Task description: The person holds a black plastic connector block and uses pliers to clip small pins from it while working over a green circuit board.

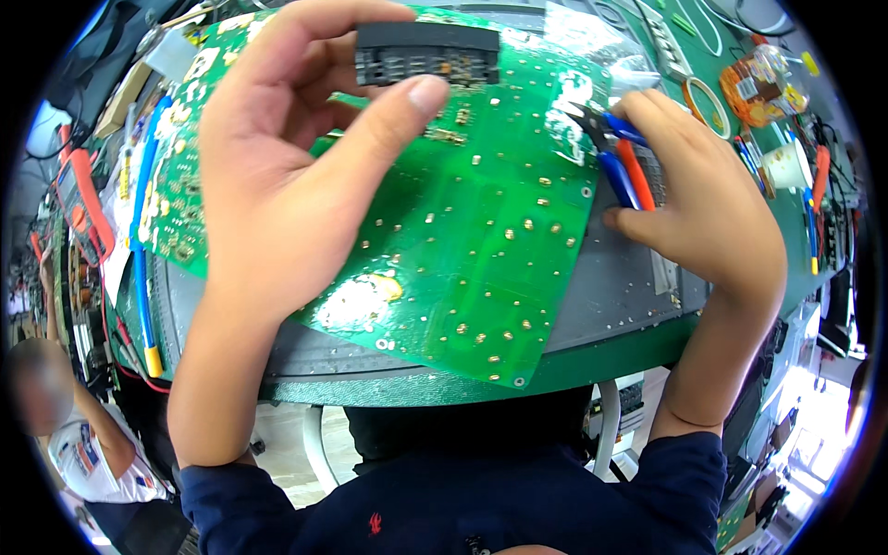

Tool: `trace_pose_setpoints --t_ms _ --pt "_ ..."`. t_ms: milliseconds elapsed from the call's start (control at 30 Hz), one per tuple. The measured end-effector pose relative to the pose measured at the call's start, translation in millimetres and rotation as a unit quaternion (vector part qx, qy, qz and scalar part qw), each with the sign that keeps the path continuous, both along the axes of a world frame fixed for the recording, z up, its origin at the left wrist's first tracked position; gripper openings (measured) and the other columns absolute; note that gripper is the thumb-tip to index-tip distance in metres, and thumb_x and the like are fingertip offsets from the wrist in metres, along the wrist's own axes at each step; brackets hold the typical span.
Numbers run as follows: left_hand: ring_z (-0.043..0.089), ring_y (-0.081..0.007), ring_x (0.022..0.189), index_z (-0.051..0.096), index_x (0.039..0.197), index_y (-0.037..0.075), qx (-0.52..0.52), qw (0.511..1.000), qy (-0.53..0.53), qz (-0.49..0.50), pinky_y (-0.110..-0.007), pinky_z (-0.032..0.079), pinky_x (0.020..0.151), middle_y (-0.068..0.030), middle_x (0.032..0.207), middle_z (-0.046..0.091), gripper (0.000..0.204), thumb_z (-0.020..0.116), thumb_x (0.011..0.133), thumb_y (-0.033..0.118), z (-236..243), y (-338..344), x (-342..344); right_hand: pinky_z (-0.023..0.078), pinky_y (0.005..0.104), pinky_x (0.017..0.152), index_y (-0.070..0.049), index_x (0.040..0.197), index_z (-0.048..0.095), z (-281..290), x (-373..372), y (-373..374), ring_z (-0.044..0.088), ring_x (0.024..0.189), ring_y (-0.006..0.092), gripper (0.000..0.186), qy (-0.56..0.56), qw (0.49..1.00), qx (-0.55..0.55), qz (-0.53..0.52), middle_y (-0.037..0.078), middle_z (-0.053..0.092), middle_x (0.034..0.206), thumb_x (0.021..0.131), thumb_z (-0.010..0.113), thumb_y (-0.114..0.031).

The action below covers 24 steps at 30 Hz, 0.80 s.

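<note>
My left hand (277,203) grips a small black component (427,42) with metal pins or parts along its lower side, raised over a large green circuit board (472,231). The board lies on a grey mat (601,305) and shows solder points and white glossy patches; part of it is hidden under my left hand. At the board's right side, my right hand (698,194) is closed round cutters (632,176) with blue and red handles, their dark jaws pointing up and left toward the board.
A clear jar (754,88), tape roll (705,106), white cup (786,166) and power strip (664,46) sit at the right. A blue rod (141,287) with yellow end and red-handled tools (83,185) lie left. Another person (97,444) is at the far left.
</note>
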<state>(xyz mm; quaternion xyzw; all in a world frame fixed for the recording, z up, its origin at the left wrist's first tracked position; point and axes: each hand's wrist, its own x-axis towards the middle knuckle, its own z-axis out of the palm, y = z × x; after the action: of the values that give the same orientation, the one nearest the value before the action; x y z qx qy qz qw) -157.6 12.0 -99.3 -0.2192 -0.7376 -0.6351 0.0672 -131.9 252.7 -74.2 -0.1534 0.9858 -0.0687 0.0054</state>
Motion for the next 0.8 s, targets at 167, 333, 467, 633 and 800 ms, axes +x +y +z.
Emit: trace_pose_setpoints --t_ms 167,333,467,633,800 --pt "0.055 -0.0095 0.085 0.05 0.108 0.0 -0.026 0.998 0.047 -0.042 -0.02 0.044 0.073 -0.0064 0.094 0.057 0.032 0.06 0.077 -0.002 0 0 -6 0.037 0.0312 0.089 -0.003 0.105 0.052 7 2 15 0.052 0.097 0.0265 0.055 0.099 0.99 -0.085 0.045 0.012 0.054 0.104 0.051 0.064 -0.003" --pt "0.055 -0.0098 0.087 0.05 0.107 0.0 -0.007 0.997 0.055 -0.045 -0.02 0.044 0.071 -0.0048 0.095 0.056 0.035 0.064 0.074 -0.002 5 3 3 0.033 0.0335 0.094 -0.004 0.114 0.051 18 -8 9 0.052 0.104 0.0209 0.06 0.213 0.958 -0.162 0.107 0.011 0.057 0.106 0.057 0.068 -0.002" --pt "0.055 -0.0092 0.087 0.051 0.106 0.0 -0.23 0.959 0.164 -0.026 -0.02 0.043 0.069 -0.0042 0.096 0.056 0.037 0.065 0.072 -0.001 14 -2 -1 0.033 0.0341 0.095 0.001 0.113 0.049 19 -5 -7 0.051 0.105 0.0233 0.058 0.205 0.945 -0.18 0.179 0.015 0.056 0.108 0.059 0.07 -0.002" --pt "0.055 -0.0106 0.087 0.05 0.105 -0.001 -0.035 0.994 0.106 -0.005 -0.022 0.044 0.074 -0.0072 0.096 0.057 0.037 0.066 0.071 -0.002 -4 -3 0 0.035 0.0357 0.093 0.003 0.117 0.047 18 -1 -12 0.051 0.105 0.0238 0.049 0.22 0.942 -0.169 0.187 0.016 0.055 0.109 0.072 0.064 -0.006" --pt "0.056 -0.0118 0.086 0.05 0.104 -0.003 0.112 0.992 -0.059 0.02 -0.023 0.044 0.077 -0.0086 0.094 0.058 0.037 0.067 0.071 -0.001 13 14 13 0.042 0.0323 0.083 0.006 0.116 0.046 15 -2 -12 0.057 0.09 0.0204 0.054 0.165 0.941 -0.241 0.172 0.021 0.056 0.104 0.089 0.041 -0.04"
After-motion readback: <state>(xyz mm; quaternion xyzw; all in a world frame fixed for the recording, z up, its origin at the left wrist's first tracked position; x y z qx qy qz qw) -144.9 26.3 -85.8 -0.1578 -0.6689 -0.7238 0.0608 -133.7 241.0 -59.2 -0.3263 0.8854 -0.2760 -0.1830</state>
